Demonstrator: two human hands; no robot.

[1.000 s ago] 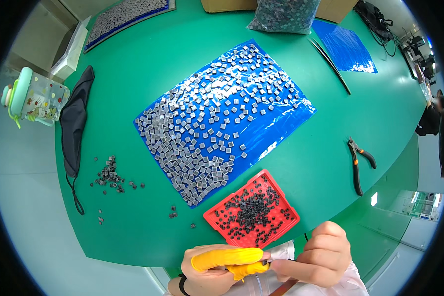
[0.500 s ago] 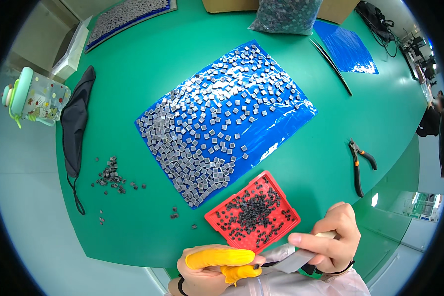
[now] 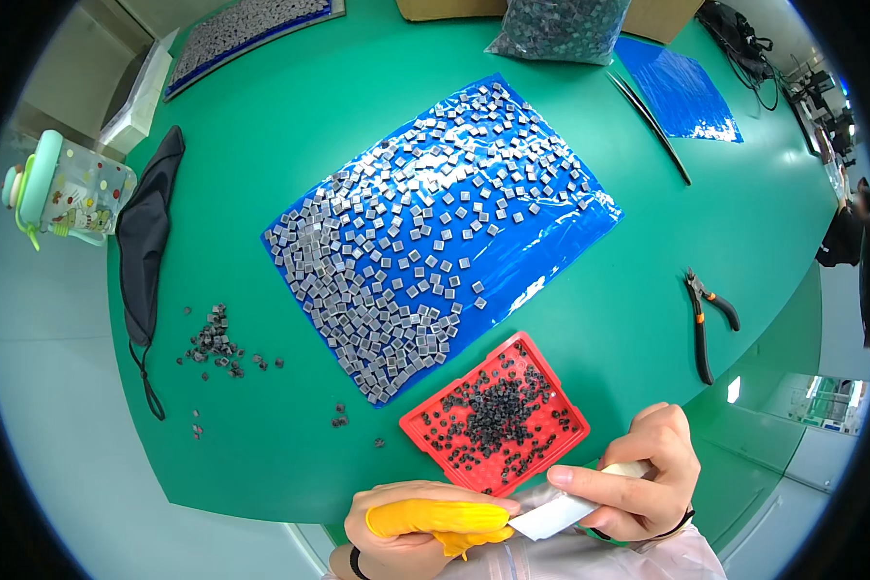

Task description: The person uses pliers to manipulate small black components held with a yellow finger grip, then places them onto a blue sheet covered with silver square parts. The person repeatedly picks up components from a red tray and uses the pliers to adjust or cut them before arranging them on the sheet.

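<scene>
My left hand (image 3: pixel 406 525) is at the lower edge, with yellow finger covers on its thumb and a finger. Those fingers are pinched together; the small black part seen between them half a second ago is now hidden. My right hand (image 3: pixel 652 469) grips a flat-bladed scraper (image 3: pixel 554 515) by its pale handle, and the tip of the blade meets the left fingertips. Just beyond both hands lies a red tray (image 3: pixel 433 400) with many small black parts (image 3: pixel 501 414) heaped in its middle. Further away, many small square metal pieces (image 3: pixel 377 329) cover a blue sheet (image 3: pixel 512 280).
Black-handled cutting pliers (image 3: pixel 701 338) and tweezers (image 3: pixel 652 126) lie to the right. On the left are loose dark parts (image 3: pixel 215 333), a black mask (image 3: pixel 145 242) and a bottle (image 3: pixel 77 188). A filled plastic bag (image 3: pixel 558 29) and another blue sheet (image 3: pixel 681 92) sit at the back.
The scraper and my right hand have moved left, bringing the blade up to the left fingertips. The blade has tilted and looks brighter. The small black part is now out of sight.
</scene>
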